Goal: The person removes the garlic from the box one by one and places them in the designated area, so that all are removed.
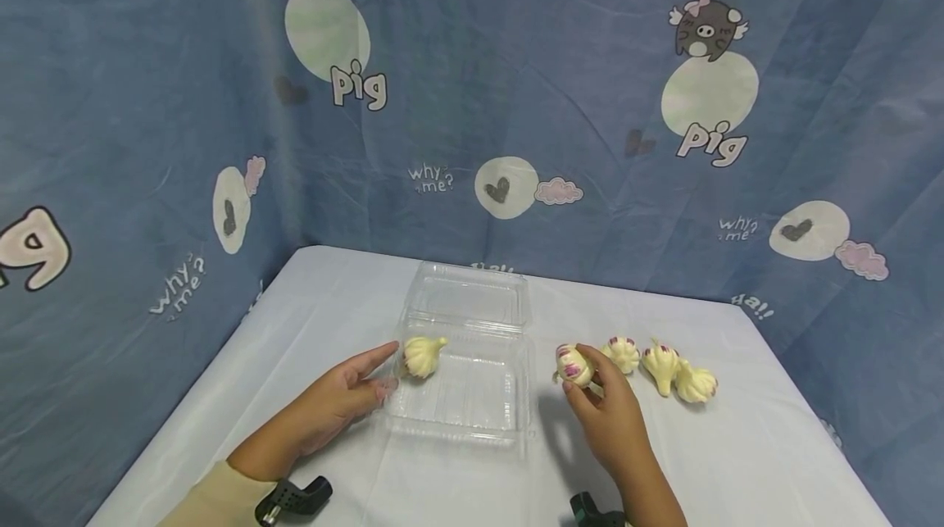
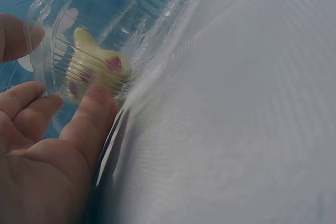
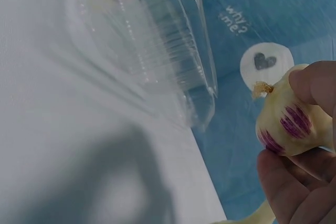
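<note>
A clear plastic clamshell container (image 1: 457, 433) stands on the white table with its lid (image 1: 468, 297) folded back. Inside, at its left side, lies a garlic bulb (image 1: 422, 356); its purple patches show through the ribbed wall in the left wrist view. My left hand (image 1: 342, 392) is at the container's left side, fingers spread, with fingertips (image 2: 97, 95) against the wall and rim. To the right of the container, my right hand (image 1: 608, 408) pinches another garlic bulb (image 3: 294, 121) between thumb and fingers, raised above the table, its purple-streaked side visible.
Several more garlic bulbs (image 1: 661, 365) lie grouped on the table to the right of my right hand. Behind the white tabletop (image 1: 767, 445) hangs a blue printed cloth (image 1: 575, 101), which also runs along the left side.
</note>
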Tool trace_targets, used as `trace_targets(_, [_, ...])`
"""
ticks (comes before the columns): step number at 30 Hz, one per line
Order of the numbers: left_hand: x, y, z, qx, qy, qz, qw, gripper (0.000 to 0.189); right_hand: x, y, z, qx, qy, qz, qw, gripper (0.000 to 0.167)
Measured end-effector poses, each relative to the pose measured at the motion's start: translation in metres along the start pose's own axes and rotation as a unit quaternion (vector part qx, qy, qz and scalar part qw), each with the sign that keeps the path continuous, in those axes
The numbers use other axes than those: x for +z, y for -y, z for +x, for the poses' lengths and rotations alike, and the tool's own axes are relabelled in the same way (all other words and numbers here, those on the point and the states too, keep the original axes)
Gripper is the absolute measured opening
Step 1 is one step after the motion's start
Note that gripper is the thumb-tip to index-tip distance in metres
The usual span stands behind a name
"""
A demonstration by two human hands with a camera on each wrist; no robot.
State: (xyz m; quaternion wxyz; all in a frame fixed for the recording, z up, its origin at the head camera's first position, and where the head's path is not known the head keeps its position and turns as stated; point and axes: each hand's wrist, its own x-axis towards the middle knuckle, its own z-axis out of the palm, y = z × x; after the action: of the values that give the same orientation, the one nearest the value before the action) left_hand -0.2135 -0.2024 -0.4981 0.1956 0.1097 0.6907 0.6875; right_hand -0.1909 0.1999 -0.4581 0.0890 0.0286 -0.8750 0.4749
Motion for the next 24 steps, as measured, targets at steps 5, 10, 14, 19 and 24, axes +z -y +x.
trace_targets(5, [-0.001, 0.0, -0.001, 0.001, 0.009, 0.002, 1.0, 0.075, -0.004, -0.004, -0.001, -0.002, -0.005, -0.017, 0.9998, 0.057])
trace_targets(10, [0.0, 0.0, -0.001, -0.001, 0.0, 0.001, 1.0, 0.074, -0.009, -0.006, -0.003, 0.007, -0.005, -0.024, 0.9997, 0.057])
trace_targets(14, [0.0, 0.001, 0.0, -0.004, 0.001, -0.005, 1.0, 0.074, -0.013, -0.006, -0.005, 0.02, -0.003, -0.021, 0.9996, 0.056])
trace_targets(19, [0.0, 0.002, 0.0, -0.001, 0.007, -0.005, 1.0, 0.075, -0.017, -0.007, -0.007, 0.019, -0.006, -0.019, 0.9996, 0.056])
trace_targets(24, [-0.001, 0.002, 0.0, 0.002, 0.007, -0.003, 1.0, 0.075, -0.02, -0.009, -0.009, 0.011, -0.015, -0.014, 0.9997, 0.056])
